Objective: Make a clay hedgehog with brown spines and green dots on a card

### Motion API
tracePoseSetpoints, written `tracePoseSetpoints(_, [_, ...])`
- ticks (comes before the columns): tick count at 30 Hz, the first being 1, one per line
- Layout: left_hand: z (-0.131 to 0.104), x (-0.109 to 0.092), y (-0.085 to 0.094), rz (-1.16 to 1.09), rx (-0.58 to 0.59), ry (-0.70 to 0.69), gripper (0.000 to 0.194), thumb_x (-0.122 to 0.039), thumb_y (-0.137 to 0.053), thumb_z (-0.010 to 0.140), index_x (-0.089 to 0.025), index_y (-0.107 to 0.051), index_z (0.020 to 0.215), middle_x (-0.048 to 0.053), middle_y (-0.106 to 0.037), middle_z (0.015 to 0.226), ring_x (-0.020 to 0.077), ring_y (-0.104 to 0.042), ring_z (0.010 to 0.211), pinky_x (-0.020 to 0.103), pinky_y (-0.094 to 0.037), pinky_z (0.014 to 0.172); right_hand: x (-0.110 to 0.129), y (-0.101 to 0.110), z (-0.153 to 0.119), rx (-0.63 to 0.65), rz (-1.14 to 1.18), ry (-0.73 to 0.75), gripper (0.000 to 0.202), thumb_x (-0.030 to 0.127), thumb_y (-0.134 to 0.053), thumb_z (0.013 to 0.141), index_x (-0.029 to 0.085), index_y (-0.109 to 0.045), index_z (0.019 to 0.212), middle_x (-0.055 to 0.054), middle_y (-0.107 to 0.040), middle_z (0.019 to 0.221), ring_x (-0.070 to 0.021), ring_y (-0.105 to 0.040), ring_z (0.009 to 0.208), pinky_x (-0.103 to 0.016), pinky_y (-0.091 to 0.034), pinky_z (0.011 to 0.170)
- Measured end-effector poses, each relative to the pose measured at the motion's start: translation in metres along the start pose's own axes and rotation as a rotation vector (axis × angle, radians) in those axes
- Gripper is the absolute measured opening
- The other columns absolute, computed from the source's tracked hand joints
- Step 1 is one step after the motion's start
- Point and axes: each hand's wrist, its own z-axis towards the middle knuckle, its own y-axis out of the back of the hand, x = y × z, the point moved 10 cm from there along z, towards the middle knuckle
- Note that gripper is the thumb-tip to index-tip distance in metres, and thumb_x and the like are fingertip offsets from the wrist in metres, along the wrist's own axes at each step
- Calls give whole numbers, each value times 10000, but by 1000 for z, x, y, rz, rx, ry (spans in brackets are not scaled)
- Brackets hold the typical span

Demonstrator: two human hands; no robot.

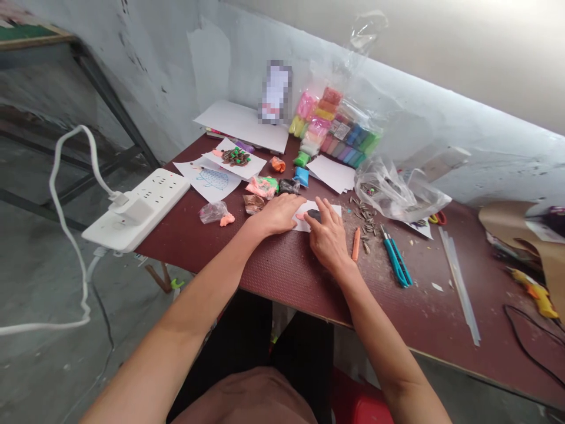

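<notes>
My left hand (282,213) lies nearly flat at the left edge of a small white paper card (303,226), fingers stretched out. My right hand (327,233) is over the card, its thumb and forefinger on either side of a black lump of clay (315,215). A bit of pink clay (301,217) sits left of the lump, between the hands. Just beyond my left hand are a brown clay packet (253,204), a black packet (289,186) and a coral clay packet (261,187). Sunflower seeds (365,217) and an orange crayon-like stick (355,244) are right of my right hand.
A teal craft knife (397,262), clear glue sticks (459,285) and a yellow glue gun (536,291) lie to the right. Bagged coloured clay (339,132) leans on the wall near a phone (276,91). A power strip (145,203) juts from the left edge.
</notes>
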Motion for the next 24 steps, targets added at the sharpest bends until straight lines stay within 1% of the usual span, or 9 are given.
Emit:
tracePoseSetpoints(2, [3, -2, 8, -37, -83, -26, 495, -87, -620, 899, -138, -629, 1392, 147, -692, 1359, 281, -635, 1286, 409, -498, 1100, 0, 6, 1, -62, 8, 0, 441, 62, -460, 969, 201, -755, 1266, -158, -554, 1565, -326, -473, 1465, -531, -441, 1152])
tracePoseSetpoints(4, [5, -1, 21, -98, -195, -28, 421, -52, -592, 900, -129, -685, 1304, 141, -719, 1308, 258, -670, 1221, 379, -519, 1048, 1, 12, 1, -101, 22, -1, 405, 88, -462, 989, 183, -741, 1267, -177, -647, 1413, -311, -579, 1291, -494, -487, 1068])
tracePoseSetpoints(5, [5, 3, 28, -133, -248, -8, 355, -38, -566, 909, -134, -727, 1210, 128, -750, 1228, 243, -699, 1143, 367, -534, 1003, 2, 13, 2, -105, 31, 0, 368, 115, -468, 1007, 177, -743, 1243, -174, -689, 1308, -298, -612, 1180, -469, -504, 1012])
tracePoseSetpoints(7, [4, 11, 44, -187, -351, 27, 238, -63, -563, 933, -150, -776, 994, 101, -787, 1062, 229, -726, 1004, 360, -552, 931, 5, 12, 3, -85, 50, 1, 290, 177, -481, 1043, 177, -755, 1139, -144, -724, 1105, -271, -617, 1001, -417, -503, 915])
tracePoseSetpoints(9, [-2, 21, 60, -250, -460, 45, 189, -94, -615, 921, -172, -787, 917, 69, -798, 961, 212, -726, 912, 349, -559, 889, 7, 10, 4, -52, 62, -2, 269, 223, -486, 1067, 180, -748, 1023, -120, -715, 982, -255, -594, 926, -381, -475, 871])
tracePoseSetpoints(11, [-8, 34, 72, -336, -535, 98, 157, -126, -653, 911, -182, -800, 914, 52, -805, 918, 197, -721, 849, 334, -568, 852, 10, 7, 5, -22, 64, -9, 282, 243, -481, 1078, 186, -733, 966, -109, -704, 934, -249, -578, 910, -362, -446, 855])
tracePoseSetpoints(14, [-15, 49, 79, -409, -579, 170, 128, -140, -684, 883, -178, -805, 890, 49, -805, 865, 205, -728, 832, 335, -574, 846, 19, 3, 9, 28, 65, 13, 281, 257, -494, 1079, 198, -733, 944, -105, -706, 943, -248, -564, 909, -356, -422, 843])
tracePoseSetpoints(18, [-20, 57, 83, -432, -625, 200, 140, -126, -662, 877, -177, -793, 882, 44, -802, 862, 201, -733, 857, 322, -574, 856, 37, 1, 17, 85, 93, 80, 284, 243, -507, 1076, 218, -762, 954, -92, -714, 966, -240, -569, 919, -356, -421, 855])
tracePoseSetpoints(24, [-34, 74, 99, -456, -805, 240, 145, -160, -608, 934, -163, -753, 934, 50, -793, 935, 159, -697, 795, 275, -559, 780, 60, -2, 31, 151, 149, 99, 268, 278, -562, 1070, 208, -788, 944, -85, -703, 922, -232, -589, 916, -345, -432, 837])
